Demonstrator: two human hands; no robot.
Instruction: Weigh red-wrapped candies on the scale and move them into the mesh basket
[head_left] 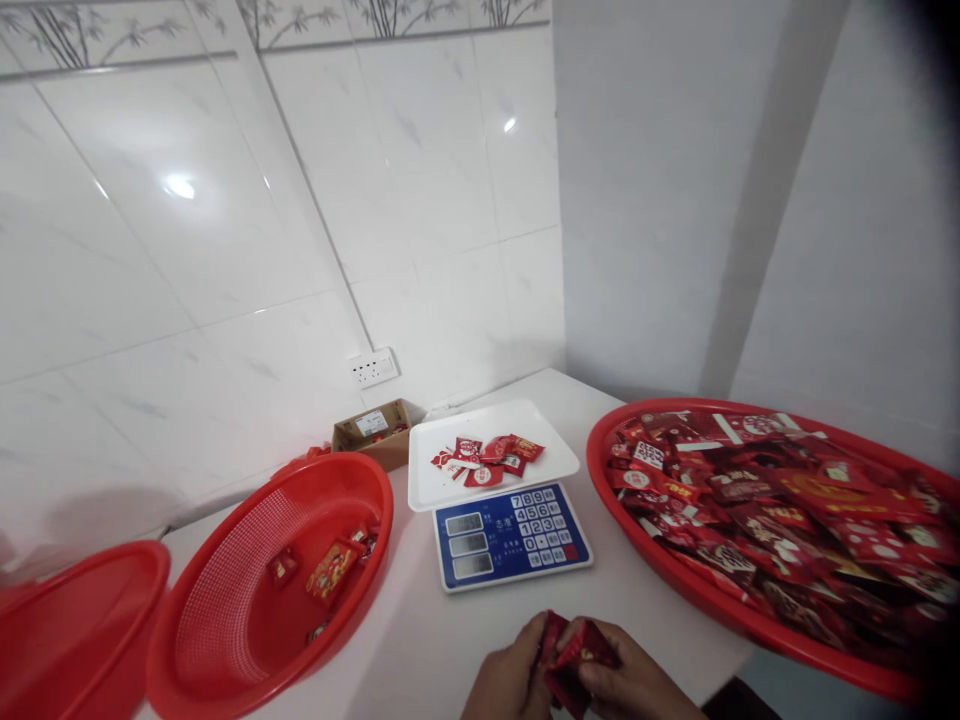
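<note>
Close together at the table's front, my left hand (510, 672) and my right hand (637, 680) are both closed on dark red, shiny snack packets (574, 665). The fingers cover part of the packets, so I cannot tell exactly how many there are. Just beyond my hands is a blue and white digital weighing scale (514, 538) with a keypad and three small displays. On its white tray (427, 480) lies a small pile of red and white packets (487, 460).
To the right, a wide red basin (611, 425) is heaped with red packets (757, 510). A red perforated basket (225, 560) on the left holds several packets. Another red basket (67, 630) stands farther left. Behind are a cardboard box (386, 455) and a wall socket (373, 368).
</note>
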